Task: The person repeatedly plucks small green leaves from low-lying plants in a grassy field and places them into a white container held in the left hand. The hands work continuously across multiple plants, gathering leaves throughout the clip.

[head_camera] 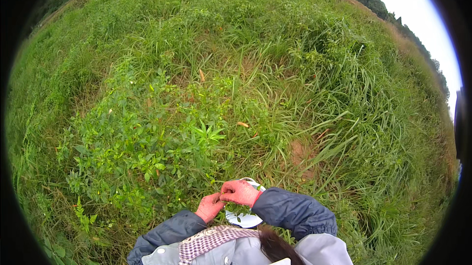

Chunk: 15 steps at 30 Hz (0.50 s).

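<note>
My left hand (210, 207), in a soiled pink glove, meets my right hand (240, 192), gloved alike, low in the middle of the head view. The fingers of both are pinched together over a small green sprig (241, 209); which fingers hold it is not plain. Just under and beside the right hand stands a white container (245, 220), partly hidden by the hands and leaves. Leafy pepper plants (147, 147) with some green and reddish peppers grow in front and to the left.
Tall grass (354, 80) grows thickly on the right. A patch of bare soil (299, 152) shows right of centre. A pale orange, elongated thing (242, 124) lies in the grass ahead. Trees and a strip of sky edge the upper right.
</note>
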### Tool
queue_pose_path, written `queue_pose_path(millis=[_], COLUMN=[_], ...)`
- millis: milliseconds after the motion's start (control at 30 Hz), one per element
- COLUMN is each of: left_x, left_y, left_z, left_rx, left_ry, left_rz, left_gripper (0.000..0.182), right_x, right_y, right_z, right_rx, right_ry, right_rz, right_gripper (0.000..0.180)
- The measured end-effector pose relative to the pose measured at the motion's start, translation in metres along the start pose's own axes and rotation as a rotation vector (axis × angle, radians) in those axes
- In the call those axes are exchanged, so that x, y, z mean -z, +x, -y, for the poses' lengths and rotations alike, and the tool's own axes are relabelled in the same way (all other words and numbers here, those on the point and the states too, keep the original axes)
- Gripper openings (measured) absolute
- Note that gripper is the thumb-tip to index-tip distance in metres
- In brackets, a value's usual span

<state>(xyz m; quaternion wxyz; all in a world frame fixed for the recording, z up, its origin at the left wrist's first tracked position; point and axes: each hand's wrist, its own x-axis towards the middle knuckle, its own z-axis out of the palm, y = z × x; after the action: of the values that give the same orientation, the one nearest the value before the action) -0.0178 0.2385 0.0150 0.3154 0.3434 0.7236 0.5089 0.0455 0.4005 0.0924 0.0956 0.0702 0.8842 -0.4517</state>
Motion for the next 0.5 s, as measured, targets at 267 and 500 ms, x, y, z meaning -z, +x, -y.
queue_pose_path(millis=[267,500], left_x=[0.0,0.006], left_y=[-0.013,-0.009], left_z=[-0.007,0.0], left_rx=[-0.253,-0.411], left_ry=[0.464,0.552], left_rz=[-0.063,-0.171], left_gripper=[0.021,0.012], right_x=[0.005,0.038], right_y=[0.007,0.013], right_z=[-0.007,-0.015], right_rx=[-0.437,-0.245], right_ry=[0.397,1.088], right_rz=[0.37,0.31], right_gripper=[0.024,0.014])
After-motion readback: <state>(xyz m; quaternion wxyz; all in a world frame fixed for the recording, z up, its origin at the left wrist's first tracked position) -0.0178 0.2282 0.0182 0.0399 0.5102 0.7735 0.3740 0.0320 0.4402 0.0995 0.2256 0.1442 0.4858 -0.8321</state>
